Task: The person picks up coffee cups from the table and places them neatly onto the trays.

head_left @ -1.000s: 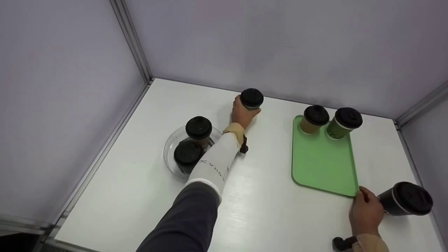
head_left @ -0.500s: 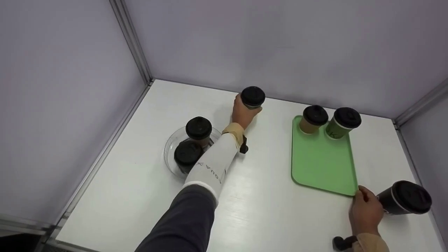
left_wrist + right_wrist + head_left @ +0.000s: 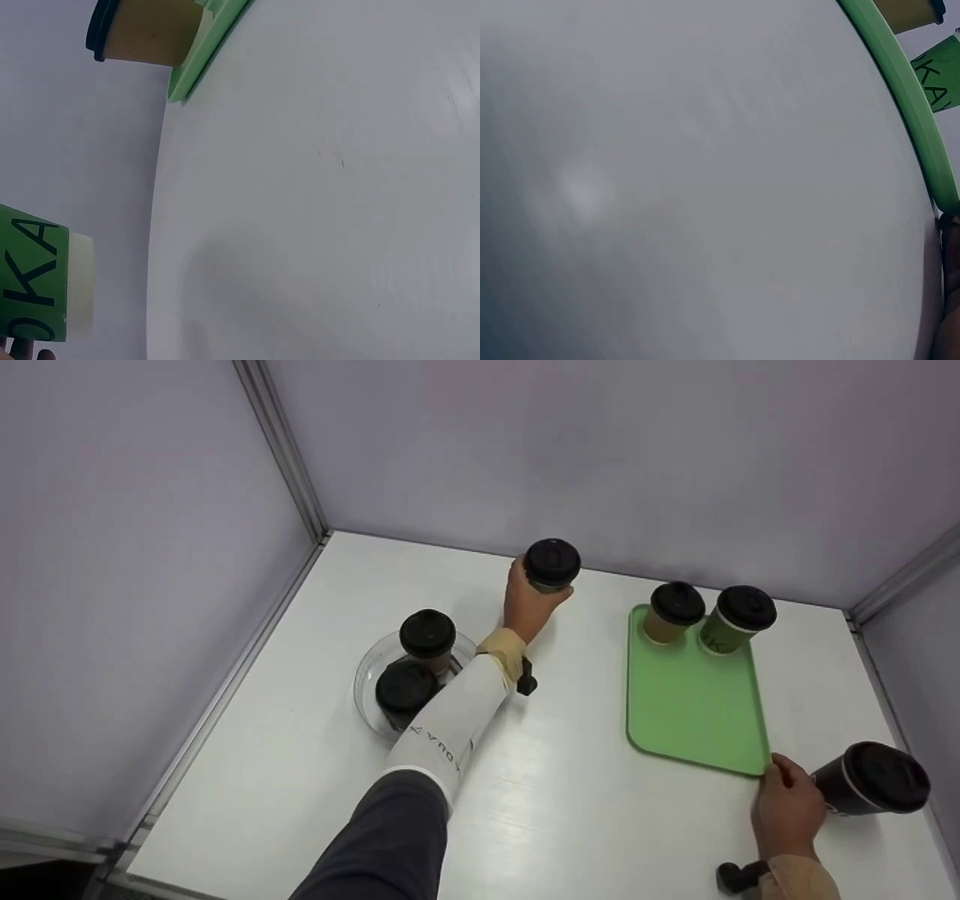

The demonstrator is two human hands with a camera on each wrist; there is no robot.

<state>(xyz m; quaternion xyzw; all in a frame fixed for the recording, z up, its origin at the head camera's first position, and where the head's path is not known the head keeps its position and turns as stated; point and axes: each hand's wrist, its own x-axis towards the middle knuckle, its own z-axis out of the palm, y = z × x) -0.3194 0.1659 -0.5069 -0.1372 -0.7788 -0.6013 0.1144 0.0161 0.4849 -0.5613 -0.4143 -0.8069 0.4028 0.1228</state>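
My left hand (image 3: 529, 604) grips a green paper coffee cup with a black lid (image 3: 553, 561) near the back wall. In the left wrist view, this green cup (image 3: 36, 277) shows dark letters and a pale base, and the table beneath it carries a shadow. Only a few fingertips show there. At the near right corner of the green tray (image 3: 694, 716), my right hand (image 3: 789, 808) pinches the rim between thumb and fingers. A brown lidded cup (image 3: 663, 628) and another green lidded cup (image 3: 721, 636) stand at the tray's far end.
Left of centre, a clear round dish (image 3: 363, 697) holds two black-lidded cups, partly behind my left forearm. A larger black lidded cup (image 3: 847, 791) stands just right of my right hand. Walls border the white table (image 3: 555, 780) at the back and both sides.
My left hand has moved slightly right and up in the head view, carrying the green cup with it. The right hand stays at the tray's corner.
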